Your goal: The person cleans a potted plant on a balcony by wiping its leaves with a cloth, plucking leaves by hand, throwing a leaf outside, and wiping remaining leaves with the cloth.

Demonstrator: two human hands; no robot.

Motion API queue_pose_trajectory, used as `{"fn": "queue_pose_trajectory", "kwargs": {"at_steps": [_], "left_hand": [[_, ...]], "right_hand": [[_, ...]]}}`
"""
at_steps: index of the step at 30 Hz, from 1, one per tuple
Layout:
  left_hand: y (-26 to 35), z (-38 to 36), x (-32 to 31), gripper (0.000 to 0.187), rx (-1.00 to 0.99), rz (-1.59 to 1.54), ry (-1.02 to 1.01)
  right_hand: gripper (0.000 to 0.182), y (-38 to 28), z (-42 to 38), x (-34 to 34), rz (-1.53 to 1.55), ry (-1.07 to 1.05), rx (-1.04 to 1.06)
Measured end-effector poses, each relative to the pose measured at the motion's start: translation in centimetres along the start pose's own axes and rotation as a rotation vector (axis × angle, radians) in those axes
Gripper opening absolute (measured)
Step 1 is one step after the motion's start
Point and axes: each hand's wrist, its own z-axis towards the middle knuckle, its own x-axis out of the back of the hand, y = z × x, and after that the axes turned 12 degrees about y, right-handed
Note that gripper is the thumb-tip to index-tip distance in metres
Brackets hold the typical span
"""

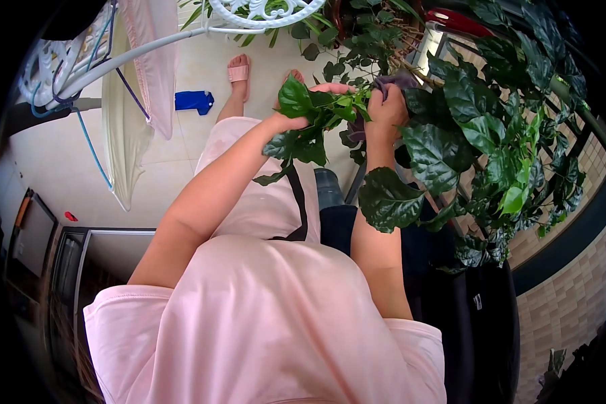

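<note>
My left hand (291, 121) is among green leaves (306, 111) of a leafy sprig, its fingers stretched beneath them and partly hidden. It appears to hold the sprig from below. My right hand (386, 113) is closed, with the thumb up, around a dark grey-purple cloth (398, 81). Beside its fingertips are small bright green leaves (349, 106) at the sprig's end. Large glossy dark leaves (438, 149) of a bushy plant hang just right of my right wrist, and one broad leaf (390, 198) covers part of that forearm.
A white metal rack (266, 12) with scrollwork stands ahead. Pale cloths (145, 60) hang at the left near blue cords. A blue item (194, 102) lies on the tiled floor (161, 168). A dark railing (565, 232) runs along the right, behind the plant. Pink sandals (239, 73) are on my feet.
</note>
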Motion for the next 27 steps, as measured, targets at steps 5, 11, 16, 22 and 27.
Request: {"fn": "queue_pose_trajectory", "kwargs": {"at_steps": [5,11,16,22,27], "left_hand": [[0.5,0.2,-0.1,0.037,0.094,-0.029,0.021],[0.7,0.1,-0.1,0.037,0.181,-0.147,0.023],[0.0,0.3,-0.2,0.036,0.13,-0.082,0.067],[0.1,0.1,-0.1,0.037,0.114,-0.077,0.045],[-0.2,0.4,-0.2,0.037,0.106,-0.063,0.069]], "right_hand": [[0.038,4.8,-0.9,-0.4,0.113,0.037,-0.022],[0.052,3.7,-2.0,4.4,0.296,-0.167,-0.28],[0.031,0.5,-1.8,3.6,0.217,-0.055,-0.04],[0.028,0.3,-0.4,1.9,0.27,-0.138,-0.094],[0.029,1.9,-0.9,1.8,0.672,-0.038,-0.336]]}}
